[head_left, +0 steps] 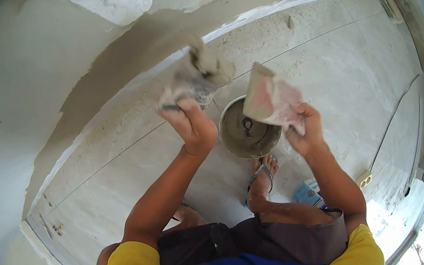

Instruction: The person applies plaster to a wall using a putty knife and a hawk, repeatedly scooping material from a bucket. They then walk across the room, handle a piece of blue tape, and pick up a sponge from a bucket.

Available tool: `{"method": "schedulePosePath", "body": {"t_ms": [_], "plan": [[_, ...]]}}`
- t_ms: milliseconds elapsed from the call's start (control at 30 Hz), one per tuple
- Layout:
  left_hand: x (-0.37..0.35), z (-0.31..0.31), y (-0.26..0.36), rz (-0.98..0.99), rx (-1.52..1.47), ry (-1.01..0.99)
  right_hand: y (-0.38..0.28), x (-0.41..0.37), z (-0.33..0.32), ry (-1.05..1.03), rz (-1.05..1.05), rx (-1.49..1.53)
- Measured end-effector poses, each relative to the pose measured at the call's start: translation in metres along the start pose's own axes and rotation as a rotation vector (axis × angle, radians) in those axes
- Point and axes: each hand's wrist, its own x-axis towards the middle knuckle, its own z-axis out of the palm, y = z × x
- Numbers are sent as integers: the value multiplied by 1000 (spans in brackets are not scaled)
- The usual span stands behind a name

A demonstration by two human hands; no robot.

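Observation:
My left hand point(194, 124) is closed around a plaster-smeared scraper point(188, 87), blurred by motion. A lump of wet grey plaster point(213, 66) sits on its far end, near the foot of the wall. On the other side, my right hand point(307, 130) grips a broad, flat plastering blade point(272, 96), pinkish under a pale coat and grey along its left part. That blade is above the far right rim of a round bucket point(227, 137), covering part of it. Grey plaster lines the inside of the bucket, with a dark patch near its middle.
At left, the wall point(18, 83) carries a darker band of plaster point(108, 63) along its base. Grey floor tiles point(348, 92) have scattered crumbs. My sandalled foot point(262, 180) is just below the bucket; a blue-and-white package point(309, 192) and a power socket point(364, 179) lie to the right.

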Motion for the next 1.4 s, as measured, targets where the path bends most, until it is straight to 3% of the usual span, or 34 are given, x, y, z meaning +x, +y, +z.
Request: {"method": "schedulePosePath", "body": {"t_ms": [33, 67, 100, 133, 167, 233, 300, 367, 433, 467, 500, 533, 567, 600, 667, 700, 767, 867, 900, 967, 1067, 1133, 1167, 1233, 1267, 1300, 1333, 1367, 1400], "plan": [[-1, 2, 4, 263, 89, -11, 9, -3, 7, -116, 113, 152], [1, 1, 10, 270, 79, -17, 12, -4, 11, -235, 223, 303], [10, -1, 25, 351, -11, -333, 11, -6, 12, -237, 211, 309], [16, 0, 34, 430, -101, -649, 9, -8, 12, -450, 228, 328], [18, 3, 28, 438, -108, -657, 6, -10, 14, -665, 244, 343], [21, 12, 15, 777, -119, -529, -3, -17, 21, -670, 238, 382], [24, 4, 14, 735, -40, -596, -10, -17, 20, -676, 245, 424], [28, -9, 14, 691, 46, -657, -26, -8, 15, -869, 174, 434], [29, -27, 4, 517, 273, -1035, -51, -9, 28, -877, 152, 454], [31, -37, 1, 528, 275, -1042, -65, -10, 35, -877, 132, 476], [34, -48, -1, 408, 339, -1082, -75, -9, 44, -883, 120, 488], [39, -57, 1, 286, 404, -1119, -83, -5, 56, -720, -135, 284], [46, -68, 5, 295, 409, -1130, -93, 3, 64, -541, -375, 79], [55, -78, 15, 197, 507, -1099, -101, 21, 63, -543, -380, 91], [70, -93, 40, 92, 640, -1035, -118, 72, 61, -414, -627, -87], [74, -103, 56, 77, 680, -1014, -125, 89, 66, -414, -631, -74], [78, -123, 88, 28, 749, -975, -134, 120, 92, -221, -700, -155], [76, -148, 126, 93, 747, -914, -113, 141, 155, 67, -968, -381], [77, -152, 137, 131, 750, -863, -93, 131, 176, 259, -1099, -780], [75, -157, 156, 172, 749, -812, -56, 78, 194, 44, -981, -848], [71, -157, 185, 112, 668, -810, -30, 57, 170, -69, -998, -871], [66, -156, 208, 96, 568, -836, -40, 73, 141, 88, -1197, -778], [60, -154, 222, 91, 568, -835, -52, 95, 126, 144, -1144, -696], [52, -149, 239, -219, 288, -790, -87, 141, 101, 170, -1089, -586], [55, -147, 234, -219, 287, -789, -100, 155, 94, 147, -1076, -562], [61, -143, 227, -76, 399, -794, -103, 158, 98, 150, -1073, -561], [64, -142, 219, 72, 508, -790, -107, 162, 102, 59, -893, -497], [66, -147, 215, 70, 508, -787, -107, 164, 106, -30, -710, -432], [68, -152, 212, 80, 540, -713, -100, 166, 109, -32, -709, -435]]}}
